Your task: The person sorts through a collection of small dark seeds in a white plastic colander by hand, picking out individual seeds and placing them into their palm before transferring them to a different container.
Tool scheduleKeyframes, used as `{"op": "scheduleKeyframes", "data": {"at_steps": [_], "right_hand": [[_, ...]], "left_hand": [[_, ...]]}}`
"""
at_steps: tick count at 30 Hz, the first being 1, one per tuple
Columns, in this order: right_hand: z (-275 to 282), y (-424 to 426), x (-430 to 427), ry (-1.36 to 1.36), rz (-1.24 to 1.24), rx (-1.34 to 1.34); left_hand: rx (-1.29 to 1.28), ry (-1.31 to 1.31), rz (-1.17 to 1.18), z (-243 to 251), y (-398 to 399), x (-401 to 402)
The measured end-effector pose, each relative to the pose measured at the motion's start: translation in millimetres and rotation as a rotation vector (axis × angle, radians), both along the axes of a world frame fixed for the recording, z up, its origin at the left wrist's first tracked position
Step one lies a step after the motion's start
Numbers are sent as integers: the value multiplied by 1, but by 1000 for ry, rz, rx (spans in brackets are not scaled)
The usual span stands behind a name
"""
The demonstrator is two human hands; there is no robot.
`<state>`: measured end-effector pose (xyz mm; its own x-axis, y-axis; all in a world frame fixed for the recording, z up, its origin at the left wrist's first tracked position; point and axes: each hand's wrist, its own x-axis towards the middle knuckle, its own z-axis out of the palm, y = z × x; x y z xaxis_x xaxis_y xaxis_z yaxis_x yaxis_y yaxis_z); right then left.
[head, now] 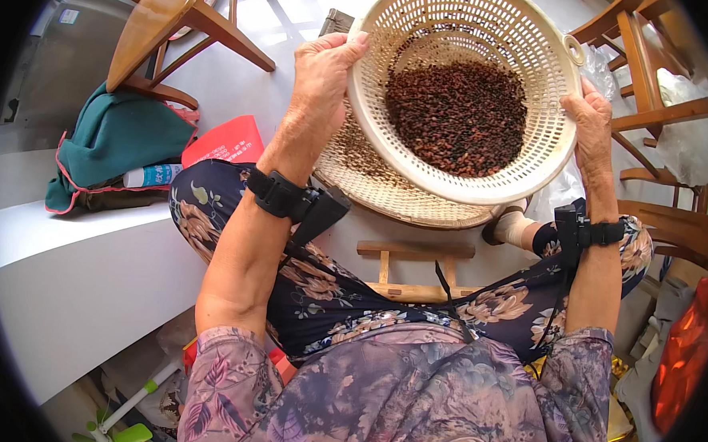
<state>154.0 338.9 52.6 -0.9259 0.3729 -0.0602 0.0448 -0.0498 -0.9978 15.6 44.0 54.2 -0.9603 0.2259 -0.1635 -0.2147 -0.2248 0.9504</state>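
A white slotted plastic basket (451, 193) is held up at its rim between my two hands, tilted toward me. My left hand (326, 66) grips the left rim, thumb on top. On the opposite side my right hand (590, 125) has hold of the rim below a small ring handle (573, 49). Inside lies a heap of small dark red-brown and black dried seeds or berries (455, 118), with more bits stuck along the wall. Below the basket, partly hidden by it, a round woven bamboo tray (414, 209) bears scattered small pieces of the same colour.
A wooden chair (159, 37) stands at the left, near a teal cloth (128, 122) and a red paper item (229, 142) bearing writing. More wooden chairs (644, 68) and plastic bags (685, 136) are at the right. Between my legs is a low wooden stool (416, 293).
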Motion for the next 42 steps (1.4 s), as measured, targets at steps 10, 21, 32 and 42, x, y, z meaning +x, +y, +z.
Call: {"op": "scheduleKeyframes", "data": {"at_steps": [10,21,32,42], "right_hand": [[-8,-16,-1,-2,-3,35],[3,-31,-3,26,23,145],[1,-70,-5,69,-9,132],[8,-98,-3,147,-19,110]], "left_hand": [[-151,89,-44,-8,-14,-10],[-53,133,-8,-8,-28,-25],[-11,71,88,-3,-52,-41],[70,36,56,-8,-66,-55]]}}
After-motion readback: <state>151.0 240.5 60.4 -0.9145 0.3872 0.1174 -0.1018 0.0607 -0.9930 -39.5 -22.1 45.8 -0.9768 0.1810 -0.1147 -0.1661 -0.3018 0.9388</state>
